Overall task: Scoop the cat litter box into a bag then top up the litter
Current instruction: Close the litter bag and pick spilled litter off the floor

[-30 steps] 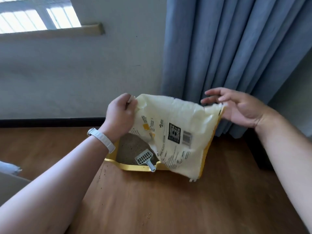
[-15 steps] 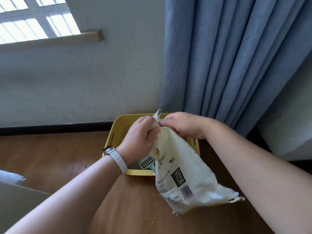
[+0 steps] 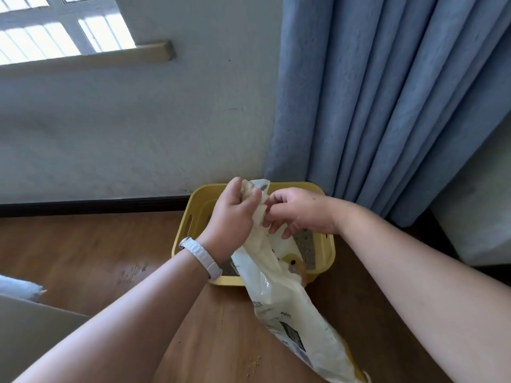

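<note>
- Where the wood floor (image 3: 110, 258) runs nearest me, at 6 o'clock in view, a few loose grains (image 3: 254, 366) lie scattered.
- Litter bag (image 3: 287, 308): cream with a printed panel. Its lower end runs out of view at 5 o'clock, and the body slants up over the box's near rim to my hands.
- White strap (image 3: 203, 257) on my left wrist, just this side of the box.
- Left hand (image 3: 232, 217): fingers and thumb curled round the bunched bag top, with a flap sticking out above the fist.
- Right hand (image 3: 298, 214): at 3 o'clock of the left, close beside it, fingertips curled in and pinching the bag neck.
- Yellow litter box (image 3: 193, 217): on the floor under both hands, with a slot handle in its 9 o'clock wall. Grey litter (image 3: 308, 248) shows at its 4 o'clock corner.
- Beyond the box: dark skirting (image 3: 91, 205) at 9 o'clock, blue curtain (image 3: 387, 106) at 1 to 3 o'clock, window (image 3: 55, 31) at 10 o'clock.
</note>
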`<state>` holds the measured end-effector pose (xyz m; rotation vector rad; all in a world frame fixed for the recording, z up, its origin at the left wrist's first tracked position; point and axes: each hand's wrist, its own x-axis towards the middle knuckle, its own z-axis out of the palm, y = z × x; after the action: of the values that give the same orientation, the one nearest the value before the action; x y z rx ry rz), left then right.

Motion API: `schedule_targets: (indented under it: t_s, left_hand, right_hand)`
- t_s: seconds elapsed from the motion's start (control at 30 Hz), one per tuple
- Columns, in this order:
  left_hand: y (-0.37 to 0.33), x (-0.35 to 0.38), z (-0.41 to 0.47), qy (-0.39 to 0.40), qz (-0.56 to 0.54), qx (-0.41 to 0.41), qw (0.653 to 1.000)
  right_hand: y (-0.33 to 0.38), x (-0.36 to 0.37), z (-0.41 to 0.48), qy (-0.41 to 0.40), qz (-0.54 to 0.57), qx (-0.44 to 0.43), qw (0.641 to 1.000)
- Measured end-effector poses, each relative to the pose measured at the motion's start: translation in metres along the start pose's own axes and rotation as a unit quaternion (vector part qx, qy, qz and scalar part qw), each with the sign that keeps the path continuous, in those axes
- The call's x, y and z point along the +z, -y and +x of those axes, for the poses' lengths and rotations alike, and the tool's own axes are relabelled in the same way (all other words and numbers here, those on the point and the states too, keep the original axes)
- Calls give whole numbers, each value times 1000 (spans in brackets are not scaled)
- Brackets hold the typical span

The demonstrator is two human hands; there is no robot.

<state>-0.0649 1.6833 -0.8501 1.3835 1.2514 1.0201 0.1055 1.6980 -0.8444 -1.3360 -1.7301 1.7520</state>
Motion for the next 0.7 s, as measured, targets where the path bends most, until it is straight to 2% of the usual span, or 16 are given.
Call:
schedule_targets:
  t_s: [0.17, 0.3, 0.5, 0.6, 0.7]
  left_hand:
    - [-6, 6, 1, -35, -54, -23, 998]
    - [-8, 7, 1, -46, -79, -31, 995]
    - [-11, 6, 3, -52, -102, -28, 993]
    - [-12, 0, 7, -47, -115, -33, 992]
    - [-10, -9, 9, -66, -79, -10, 995]
  right_hand:
    - [8, 8, -4, 10, -97, -27, 995]
    - [9, 13, 0, -42, -132, -68, 988]
    - [11, 14, -2, -97, -142, -122, 977]
    - [17, 11, -8, -78, -123, -126, 981]
    - [24, 5, -16, -37, -67, -112, 991]
